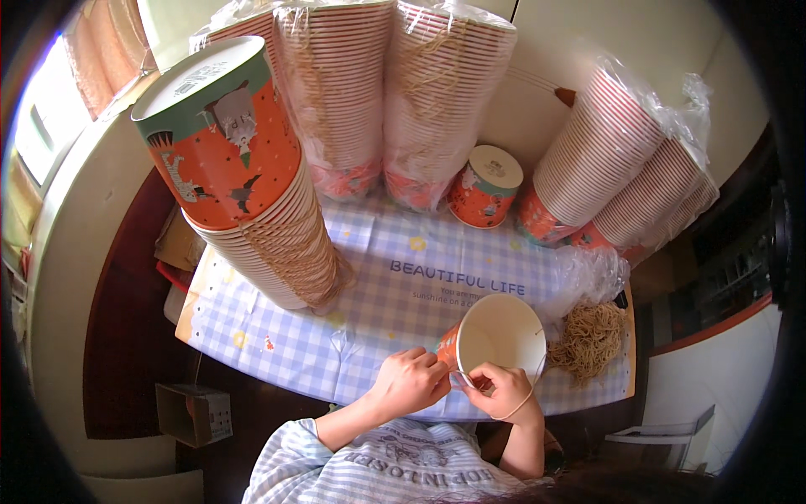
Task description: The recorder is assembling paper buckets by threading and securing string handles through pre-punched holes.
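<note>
A large orange paper bucket [505, 336] with a white inside lies tilted near the front edge of the table, its mouth toward me. My right hand [504, 393] pinches its near rim, thumb and fingers together. A thin beige cord [531, 388] runs from the right side of the rim down and around my right wrist. Against the bucket's outer left side, my left hand [411, 382] is closed; what its fingers grip is hidden. To the right of the bucket lies a heap of loose beige cords [586, 340].
A tall upside-down stack of paper buckets [243, 143], cords hanging on it, stands at the left. Plastic-wrapped stacks [336, 92] line the back, others [596, 143] the right. One single bucket [487, 186] stands between. Crumpled plastic [592, 277] lies on the checked tablecloth [378, 235].
</note>
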Available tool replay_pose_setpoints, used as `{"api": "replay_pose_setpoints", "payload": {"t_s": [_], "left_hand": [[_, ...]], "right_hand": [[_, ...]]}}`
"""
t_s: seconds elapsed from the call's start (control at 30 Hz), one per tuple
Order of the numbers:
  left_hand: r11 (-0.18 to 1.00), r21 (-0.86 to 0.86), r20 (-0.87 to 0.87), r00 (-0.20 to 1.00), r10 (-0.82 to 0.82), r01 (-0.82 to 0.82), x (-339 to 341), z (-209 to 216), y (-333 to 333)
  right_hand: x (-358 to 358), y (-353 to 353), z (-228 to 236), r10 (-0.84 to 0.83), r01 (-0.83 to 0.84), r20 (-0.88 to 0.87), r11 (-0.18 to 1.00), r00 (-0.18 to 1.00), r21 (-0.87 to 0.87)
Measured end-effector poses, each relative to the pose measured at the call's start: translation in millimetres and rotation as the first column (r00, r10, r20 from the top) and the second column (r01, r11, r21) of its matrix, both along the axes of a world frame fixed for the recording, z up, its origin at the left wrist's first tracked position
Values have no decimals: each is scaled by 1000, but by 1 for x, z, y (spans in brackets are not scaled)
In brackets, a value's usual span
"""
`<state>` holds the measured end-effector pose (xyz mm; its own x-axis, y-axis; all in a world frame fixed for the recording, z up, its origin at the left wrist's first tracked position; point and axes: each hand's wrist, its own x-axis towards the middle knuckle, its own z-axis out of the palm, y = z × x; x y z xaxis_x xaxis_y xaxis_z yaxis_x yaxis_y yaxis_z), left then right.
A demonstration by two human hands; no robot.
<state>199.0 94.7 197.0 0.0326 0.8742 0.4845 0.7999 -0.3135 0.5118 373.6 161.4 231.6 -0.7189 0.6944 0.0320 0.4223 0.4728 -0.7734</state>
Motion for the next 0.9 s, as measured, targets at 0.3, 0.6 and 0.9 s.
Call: {"api": "replay_pose_setpoints", "payload": {"t_s": [0.3,0.6,0.9], "left_hand": [[1000,-29,-22,1000,-9,8,0,-2,-1],[998,-50,-58,997,42,-45,-2,-7,-2],[995,-57,-11,997,75,-76,-9,-22,-19]], "right_hand": [[1,0,-2,12,-12,-3,1000,1000,-24],[2,-1,-4,50,-50,-6,997,999,-54],[-1,4,-5,97,-116,-103,973,990,-200]]}}
